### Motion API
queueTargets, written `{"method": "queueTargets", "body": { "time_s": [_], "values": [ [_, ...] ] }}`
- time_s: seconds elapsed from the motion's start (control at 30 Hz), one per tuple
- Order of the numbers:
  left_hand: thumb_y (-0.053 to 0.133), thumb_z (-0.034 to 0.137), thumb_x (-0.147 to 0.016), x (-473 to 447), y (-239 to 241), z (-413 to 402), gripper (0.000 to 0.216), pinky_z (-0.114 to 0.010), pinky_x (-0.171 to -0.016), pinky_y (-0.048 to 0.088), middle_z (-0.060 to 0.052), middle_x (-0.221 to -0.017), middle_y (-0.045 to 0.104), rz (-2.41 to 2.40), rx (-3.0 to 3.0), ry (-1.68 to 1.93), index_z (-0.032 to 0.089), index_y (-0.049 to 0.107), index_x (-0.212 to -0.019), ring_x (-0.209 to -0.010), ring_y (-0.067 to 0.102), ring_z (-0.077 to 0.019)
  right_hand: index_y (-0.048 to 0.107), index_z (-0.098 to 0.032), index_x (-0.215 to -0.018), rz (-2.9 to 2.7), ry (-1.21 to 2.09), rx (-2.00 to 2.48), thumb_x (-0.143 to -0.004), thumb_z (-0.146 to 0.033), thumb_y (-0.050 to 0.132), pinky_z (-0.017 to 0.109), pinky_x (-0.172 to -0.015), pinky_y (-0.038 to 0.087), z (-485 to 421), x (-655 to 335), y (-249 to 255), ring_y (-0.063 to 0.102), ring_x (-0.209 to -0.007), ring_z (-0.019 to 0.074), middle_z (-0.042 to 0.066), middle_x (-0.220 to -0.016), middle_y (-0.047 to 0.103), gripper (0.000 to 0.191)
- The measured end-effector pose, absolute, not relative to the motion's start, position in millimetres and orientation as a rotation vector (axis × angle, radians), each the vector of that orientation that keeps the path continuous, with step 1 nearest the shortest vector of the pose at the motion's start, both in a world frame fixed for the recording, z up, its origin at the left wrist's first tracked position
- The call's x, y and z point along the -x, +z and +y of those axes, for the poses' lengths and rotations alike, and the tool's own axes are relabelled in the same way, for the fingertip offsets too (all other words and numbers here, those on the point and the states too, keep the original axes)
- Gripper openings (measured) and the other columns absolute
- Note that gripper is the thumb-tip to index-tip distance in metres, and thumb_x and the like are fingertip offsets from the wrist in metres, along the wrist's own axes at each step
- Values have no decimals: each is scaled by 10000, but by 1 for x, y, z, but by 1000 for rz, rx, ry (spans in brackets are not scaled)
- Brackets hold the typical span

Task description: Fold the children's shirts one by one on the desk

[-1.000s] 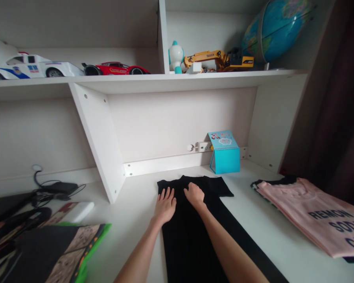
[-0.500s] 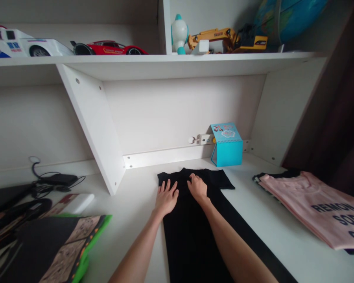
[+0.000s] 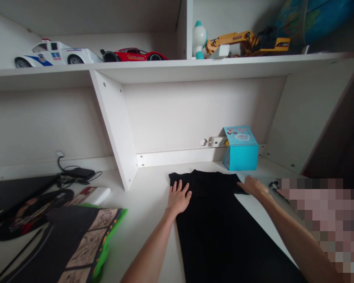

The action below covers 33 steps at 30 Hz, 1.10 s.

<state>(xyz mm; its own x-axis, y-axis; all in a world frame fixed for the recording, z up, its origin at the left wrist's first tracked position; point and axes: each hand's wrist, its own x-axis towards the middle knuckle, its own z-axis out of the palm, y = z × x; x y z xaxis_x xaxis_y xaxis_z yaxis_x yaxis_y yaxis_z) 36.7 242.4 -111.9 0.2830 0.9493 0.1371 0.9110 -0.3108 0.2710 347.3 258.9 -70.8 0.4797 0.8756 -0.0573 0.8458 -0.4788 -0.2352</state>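
Observation:
A black T-shirt [image 3: 212, 228] lies spread on the white desk, its collar end toward the back and its body running down past the bottom edge of the view. My left hand [image 3: 179, 198] rests flat on its upper left part, fingers spread. At the end of the right sleeve is my right hand [image 3: 255, 185], fingers curled and thumb at the cloth's edge. It appears to pinch the sleeve, though the fingertips are partly hidden.
A blue desk calendar [image 3: 243, 156] stands behind the shirt by a power strip [image 3: 218, 142]. Blurred-out pink folded clothing [image 3: 327, 208] lies at right. Dark clothing with green trim [image 3: 73, 236], a black adapter [image 3: 81, 173] and cables are at left. Toy vehicles line the shelf [image 3: 153, 65] above.
My right hand has moved right, from the shirt's collar area to the right sleeve's end. My left hand stays flat on the shirt. The view has swung left.

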Motion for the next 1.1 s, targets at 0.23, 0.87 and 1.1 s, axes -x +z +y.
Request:
{"method": "queueTargets", "body": {
  "time_s": [0.23, 0.87, 1.1],
  "values": [
    [225, 529, -892, -36, -109, 242, 556, -481, -1071, 152, -30, -1469, 208, 1735, -2372, 459, 316, 190, -1404, -1349, 123, -278, 550, -147, -1048, -1503, 430, 2505, -873, -361, 520, 316, -701, 507, 262, -355, -85, 582, -830, 147, 56, -1008, 582, 279],
    [250, 418, -914, -35, -111, 249, 571, -417, -1067, 185, -63, -1422, 328, 1683, -2233, 665, 205, 111, -1425, -1329, 217, -245, 557, -146, -1013, -1903, 217, 1883, -869, -341, 524, 374, -791, 465, 266, -188, -6, 566, -888, 167, 42, -984, 585, 245],
    [273, 326, -916, -25, -104, 254, 501, -354, -934, 393, -57, -1229, 561, 1670, -1795, 997, 195, 217, -1397, -1113, 526, -222, 580, -160, -960, -2172, 505, 1559, -832, -291, 565, 258, -675, 468, 232, -153, -28, 588, -716, 111, -11, -812, 626, 184]
  ]
}}
